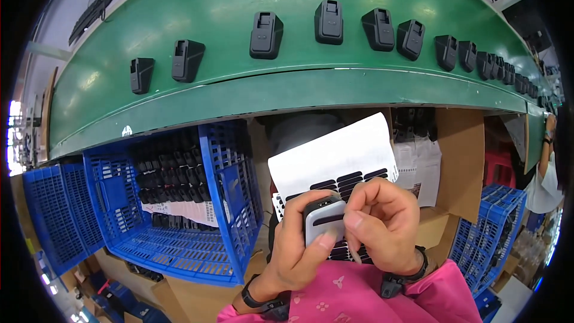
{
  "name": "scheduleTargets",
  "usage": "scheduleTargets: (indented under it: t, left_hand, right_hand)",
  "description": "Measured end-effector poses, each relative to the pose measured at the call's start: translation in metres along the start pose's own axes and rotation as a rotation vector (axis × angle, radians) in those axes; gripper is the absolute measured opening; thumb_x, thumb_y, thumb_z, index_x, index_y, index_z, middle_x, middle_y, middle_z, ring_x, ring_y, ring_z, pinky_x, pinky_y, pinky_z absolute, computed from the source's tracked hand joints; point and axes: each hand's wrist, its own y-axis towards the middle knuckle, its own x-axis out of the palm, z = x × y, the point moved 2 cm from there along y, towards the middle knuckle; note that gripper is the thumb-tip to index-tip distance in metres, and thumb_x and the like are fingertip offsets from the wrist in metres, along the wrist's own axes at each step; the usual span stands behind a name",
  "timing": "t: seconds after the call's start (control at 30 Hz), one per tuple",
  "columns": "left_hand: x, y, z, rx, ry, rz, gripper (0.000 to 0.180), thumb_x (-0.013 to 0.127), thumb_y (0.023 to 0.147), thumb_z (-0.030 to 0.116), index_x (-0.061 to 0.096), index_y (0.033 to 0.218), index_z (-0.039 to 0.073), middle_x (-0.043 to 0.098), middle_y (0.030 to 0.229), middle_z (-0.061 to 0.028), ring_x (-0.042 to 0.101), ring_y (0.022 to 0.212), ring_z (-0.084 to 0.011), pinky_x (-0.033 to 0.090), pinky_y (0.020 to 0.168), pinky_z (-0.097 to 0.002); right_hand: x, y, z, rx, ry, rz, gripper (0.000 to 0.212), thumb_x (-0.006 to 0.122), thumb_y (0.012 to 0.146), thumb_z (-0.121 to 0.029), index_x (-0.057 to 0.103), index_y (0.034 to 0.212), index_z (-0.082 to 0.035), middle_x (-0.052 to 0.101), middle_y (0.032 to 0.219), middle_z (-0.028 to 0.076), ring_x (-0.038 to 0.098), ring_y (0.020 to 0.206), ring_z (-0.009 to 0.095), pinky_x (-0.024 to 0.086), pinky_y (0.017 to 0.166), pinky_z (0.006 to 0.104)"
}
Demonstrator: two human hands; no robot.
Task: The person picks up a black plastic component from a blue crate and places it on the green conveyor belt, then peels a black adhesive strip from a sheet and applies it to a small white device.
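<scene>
My left hand (293,251) is closed around a small handheld device (313,235) with a light grey face and a black body. Its top end, where a port shows, tilts up toward the bench. A dark rounded strip (326,220) lies across the grey face. At the strip's right end, my right hand (388,221) is closed, thumb against curled fingers; what they pinch, if anything, is hidden. Under both hands rests a white sheet (335,152) with rows of black rounded stickers (350,183), its far part curling up. The hands cover part of the stickers.
Black cradle-like units (266,36) stand in a row along the green bench (227,6). On the left, a blue crate (173,260) holds rows of black devices. A cardboard box (463,161) and another blue crate (487,227) are at right. A co-worker's arm (547,143) shows far right.
</scene>
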Motion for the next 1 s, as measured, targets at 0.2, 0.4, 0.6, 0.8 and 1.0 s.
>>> scheduleTargets:
  t: [0.2, 0.4, 0.6, 0.8, 1.0]
  left_hand:
    - [0.0011, 0.0054, 0.0058, 0.086, 0.190, -0.015, 0.049, 0.056, 0.084, 0.012, 0.037, 0.126, -0.004, 0.059, 0.107, -0.0186, 0.061, 0.090, -0.0247, 0.047, 0.081, -0.0329]
    - [0.0009, 0.0085, 0.0048, 0.088, 0.213, -0.016, 0.048, 0.056, 0.083, 0.010, 0.038, 0.126, -0.004, 0.058, 0.107, -0.0197, 0.061, 0.091, -0.0260, 0.048, 0.081, -0.0337]
    - [-0.0002, 0.0087, 0.0056, 0.090, 0.214, -0.005, 0.048, 0.056, 0.083, 0.010, 0.038, 0.125, -0.005, 0.059, 0.105, -0.0199, 0.061, 0.089, -0.0260, 0.048, 0.080, -0.0333]
    - [0.0004, 0.0095, 0.0066, 0.100, 0.217, -0.012, 0.048, 0.055, 0.084, 0.010, 0.038, 0.125, -0.005, 0.060, 0.103, -0.0197, 0.062, 0.087, -0.0262, 0.048, 0.078, -0.0332]
    - [0.0003, 0.0089, 0.0085, 0.097, 0.239, -0.021, 0.047, 0.055, 0.084, 0.010, 0.038, 0.125, -0.005, 0.059, 0.103, -0.0201, 0.061, 0.088, -0.0256, 0.048, 0.078, -0.0331]
  right_hand:
    - [-0.0054, 0.0035, 0.0033, -0.030, 0.053, -0.033, 0.006, 0.056, 0.087, 0.001, 0.053, 0.089, 0.005, 0.058, 0.070, 0.004, 0.050, 0.053, 0.003, 0.039, 0.046, 0.0179]
    - [-0.0080, 0.0048, 0.0052, -0.019, 0.111, -0.013, 0.006, 0.056, 0.087, 0.001, 0.052, 0.088, 0.006, 0.057, 0.069, 0.004, 0.050, 0.053, 0.003, 0.039, 0.046, 0.0177]
    - [-0.0069, 0.0062, 0.0063, -0.010, 0.113, -0.028, 0.006, 0.056, 0.086, 0.001, 0.052, 0.088, 0.006, 0.056, 0.070, 0.004, 0.049, 0.053, 0.003, 0.038, 0.046, 0.0178]
    - [-0.0068, 0.0064, 0.0065, -0.021, 0.097, -0.029, 0.007, 0.056, 0.087, 0.000, 0.052, 0.088, 0.006, 0.057, 0.069, 0.004, 0.049, 0.053, 0.002, 0.038, 0.045, 0.0175]
    - [-0.0063, 0.0053, 0.0069, -0.024, 0.092, -0.031, 0.007, 0.056, 0.087, 0.000, 0.053, 0.088, 0.006, 0.057, 0.070, 0.004, 0.049, 0.052, 0.002, 0.038, 0.045, 0.0173]
